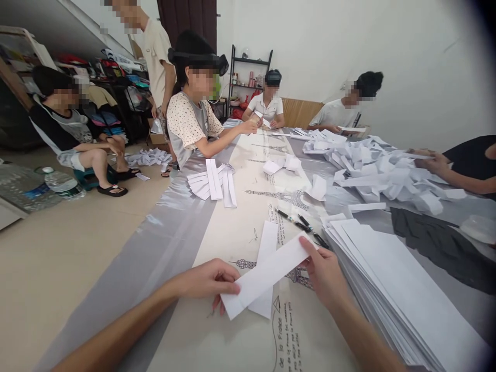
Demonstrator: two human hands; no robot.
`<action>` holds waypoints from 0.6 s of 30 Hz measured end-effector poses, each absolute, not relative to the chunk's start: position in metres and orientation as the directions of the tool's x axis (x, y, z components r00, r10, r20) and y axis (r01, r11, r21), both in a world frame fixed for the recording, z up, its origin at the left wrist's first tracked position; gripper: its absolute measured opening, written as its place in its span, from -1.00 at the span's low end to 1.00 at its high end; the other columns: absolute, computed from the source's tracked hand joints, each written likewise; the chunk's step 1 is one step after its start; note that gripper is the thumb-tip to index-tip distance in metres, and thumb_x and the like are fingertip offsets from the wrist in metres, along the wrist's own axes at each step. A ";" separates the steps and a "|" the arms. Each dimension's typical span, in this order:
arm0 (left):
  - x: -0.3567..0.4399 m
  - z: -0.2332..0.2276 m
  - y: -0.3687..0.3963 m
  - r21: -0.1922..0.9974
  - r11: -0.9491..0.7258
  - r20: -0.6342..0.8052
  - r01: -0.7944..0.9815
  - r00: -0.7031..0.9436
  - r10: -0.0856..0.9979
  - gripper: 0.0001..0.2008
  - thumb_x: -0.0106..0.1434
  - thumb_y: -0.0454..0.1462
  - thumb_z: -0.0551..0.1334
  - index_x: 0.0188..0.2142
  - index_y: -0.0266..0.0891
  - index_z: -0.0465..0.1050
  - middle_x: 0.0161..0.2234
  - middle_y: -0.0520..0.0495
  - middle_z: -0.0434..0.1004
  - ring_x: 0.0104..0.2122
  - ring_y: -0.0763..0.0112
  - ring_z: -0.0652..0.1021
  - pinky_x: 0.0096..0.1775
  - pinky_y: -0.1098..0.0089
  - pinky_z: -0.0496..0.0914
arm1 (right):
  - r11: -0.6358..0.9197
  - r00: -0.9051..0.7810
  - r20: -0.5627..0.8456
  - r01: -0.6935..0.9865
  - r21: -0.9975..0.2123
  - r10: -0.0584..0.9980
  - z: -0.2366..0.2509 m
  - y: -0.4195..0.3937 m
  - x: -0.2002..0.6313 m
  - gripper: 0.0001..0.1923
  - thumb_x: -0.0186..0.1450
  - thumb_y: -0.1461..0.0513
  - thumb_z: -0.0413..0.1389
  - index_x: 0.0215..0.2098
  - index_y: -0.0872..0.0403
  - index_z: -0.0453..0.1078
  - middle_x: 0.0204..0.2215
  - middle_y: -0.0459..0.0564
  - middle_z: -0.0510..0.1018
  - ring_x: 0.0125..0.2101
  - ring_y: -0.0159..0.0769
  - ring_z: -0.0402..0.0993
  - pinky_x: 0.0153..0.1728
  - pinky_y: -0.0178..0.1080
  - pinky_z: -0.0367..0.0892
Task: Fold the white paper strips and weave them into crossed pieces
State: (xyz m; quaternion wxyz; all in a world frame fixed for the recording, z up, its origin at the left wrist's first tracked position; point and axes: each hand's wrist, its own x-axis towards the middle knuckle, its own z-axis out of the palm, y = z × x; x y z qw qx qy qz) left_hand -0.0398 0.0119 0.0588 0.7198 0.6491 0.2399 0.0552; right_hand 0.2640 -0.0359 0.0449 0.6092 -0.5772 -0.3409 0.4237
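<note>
I had both hands on one long folded paper strip (267, 274), held slantwise just above the desk (217, 227). My left hand (211, 279) had its grip clenched on the strip's lower near end, thumb on top and fingers curled beneath. My right hand (323, 274) grasped the upper far end, with the fingertips (304, 243) pressing on the edge. A second strip (265, 268) lay flat under the held one, running away from me across the printed cloth (248, 222) with its tower drawings.

Just to the right of my right hand sat a thick stack of white sheets (395, 289), fanned out along the desk edge. Black pens (300, 223) lay beyond the strip, between it and the stack. Farther up the desk I saw a small fan of folded strips (215, 183) near a seated person in a dotted shirt (189, 124), whose arm reached out over the cloth. A big heap of folded paper pieces (372, 170) covered the right side, and another person's hand (434, 163) rested at its edge. A dark cloth (437, 243) lay beside the stack. Two more people sat at the far end, one person sat on a low stool at the left, and water bottles (58, 183) lay on the floor (58, 258) there.
</note>
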 end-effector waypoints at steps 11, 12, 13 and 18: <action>-0.042 0.052 0.032 1.000 0.015 -0.010 -0.010 0.347 0.938 -0.55 0.34 0.11 0.27 -0.28 -0.27 0.42 -0.52 0.00 0.52 -0.56 0.40 0.56 -0.50 0.45 0.41 | -0.024 0.461 -0.161 -0.289 -0.957 0.873 0.050 0.002 0.272 -0.64 0.07 0.02 0.47 -0.29 0.08 0.65 -0.31 0.00 0.62 -0.38 -0.34 0.46 -0.44 -0.35 0.43; -0.042 0.050 0.033 1.000 0.002 0.004 -0.020 0.299 0.954 -0.55 0.33 0.11 0.27 -0.28 -0.26 0.40 -0.55 0.02 0.51 -0.60 0.41 0.53 -0.54 0.46 0.37 | -0.031 0.472 -0.142 -0.234 -0.972 0.870 0.044 0.001 0.269 -0.62 0.08 -0.01 0.46 -0.33 0.09 0.64 -0.40 -0.01 0.59 -0.45 -0.35 0.41 -0.47 -0.33 0.40; -0.043 0.049 0.033 1.000 -0.014 0.020 -0.027 0.257 0.966 -0.56 0.33 0.11 0.27 -0.27 -0.25 0.39 -0.58 0.05 0.48 -0.63 0.44 0.50 -0.56 0.47 0.34 | -0.039 0.482 -0.112 -0.160 -0.986 0.869 0.039 -0.001 0.266 -0.61 0.10 -0.04 0.44 -0.38 0.11 0.62 -0.49 -0.03 0.54 -0.50 -0.36 0.36 -0.51 -0.32 0.35; -0.040 0.045 0.031 0.999 0.005 0.003 -0.040 0.186 0.983 -0.57 0.32 0.12 0.26 -0.26 -0.21 0.35 -0.64 0.12 0.42 -0.68 0.54 0.35 -0.59 0.52 0.19 | -0.046 0.526 0.051 0.169 -0.985 0.849 0.033 -0.016 0.254 -0.47 0.26 -0.13 0.27 -0.60 0.10 0.42 -0.69 -0.12 0.31 -0.62 -0.40 0.14 -0.63 -0.29 0.06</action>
